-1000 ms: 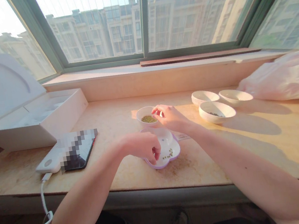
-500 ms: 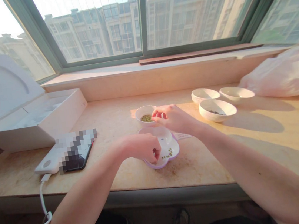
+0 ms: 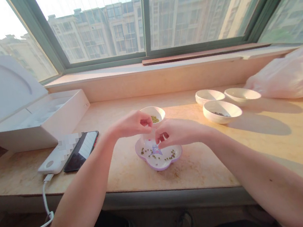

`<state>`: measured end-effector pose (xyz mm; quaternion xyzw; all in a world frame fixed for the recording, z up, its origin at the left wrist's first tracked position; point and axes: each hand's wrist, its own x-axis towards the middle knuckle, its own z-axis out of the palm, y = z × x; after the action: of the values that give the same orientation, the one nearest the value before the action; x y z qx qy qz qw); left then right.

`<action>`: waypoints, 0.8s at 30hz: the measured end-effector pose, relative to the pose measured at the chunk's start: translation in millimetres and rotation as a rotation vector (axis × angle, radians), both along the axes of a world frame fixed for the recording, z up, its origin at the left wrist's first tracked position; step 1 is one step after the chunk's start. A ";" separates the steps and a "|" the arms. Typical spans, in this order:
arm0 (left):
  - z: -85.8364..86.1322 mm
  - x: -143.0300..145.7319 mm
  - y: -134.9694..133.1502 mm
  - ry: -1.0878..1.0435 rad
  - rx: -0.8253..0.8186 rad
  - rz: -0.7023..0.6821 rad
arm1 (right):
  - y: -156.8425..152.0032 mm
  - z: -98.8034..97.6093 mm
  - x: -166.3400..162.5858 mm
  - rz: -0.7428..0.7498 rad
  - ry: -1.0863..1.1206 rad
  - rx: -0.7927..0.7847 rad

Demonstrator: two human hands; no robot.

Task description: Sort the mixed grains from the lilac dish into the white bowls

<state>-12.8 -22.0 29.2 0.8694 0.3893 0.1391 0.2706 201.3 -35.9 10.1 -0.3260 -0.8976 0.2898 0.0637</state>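
A purple-rimmed, scalloped dish (image 3: pixel 151 163) holds scattered small green beans and has a cartoon figure printed inside. Right behind it stands a white bowl (image 3: pixel 160 113) with green beans (image 3: pixel 154 119) at its bottom. My left hand (image 3: pixel 133 124) hovers at the bowl's front left, fingertips pinched together. Over the back of the dish is my right hand (image 3: pixel 177 131), its thumb and fingers also closed in a pinch. Whatever either pinch contains is too small or hidden to make out.
To the right stand two white bowls (image 3: pixel 209 95) (image 3: pixel 242 94) and a third bowl (image 3: pixel 222 112) with dark bits inside. A plastic bag (image 3: pixel 293 73) lies beyond them. On the left are an open white box (image 3: pixel 65 111), a phone (image 3: pixel 81 152) and a cabled power bank (image 3: pixel 52 162).
My left hand has risen from the dish to beside the bean bowl. My right hand has come back from that bowl to above the dish.
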 end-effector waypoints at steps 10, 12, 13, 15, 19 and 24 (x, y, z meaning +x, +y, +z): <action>-23.9 5.9 24.0 -0.417 0.019 0.177 | -13.7 -12.2 -11.8 0.107 -0.030 -0.109; -29.8 7.8 30.3 -0.379 0.128 0.248 | -12.9 -13.9 -11.3 0.103 -0.020 -0.145; -32.5 8.6 33.2 -0.341 0.188 0.283 | -13.2 -13.8 -11.2 0.100 -0.029 -0.159; -37.7 9.7 38.5 -0.245 0.293 0.341 | -14.9 -11.9 -11.7 0.092 -0.069 -0.170; -47.0 10.4 47.2 -0.099 0.384 0.376 | -19.1 -7.3 -13.6 0.086 -0.124 -0.152; -54.0 10.1 53.4 -0.056 0.413 0.322 | -17.0 -5.2 -12.3 0.114 -0.092 -0.181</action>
<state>-2.7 31.4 -24.8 0.8289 0.4784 0.2809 0.0723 189.0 -52.9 4.8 -0.2920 -0.8867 0.3577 -0.0239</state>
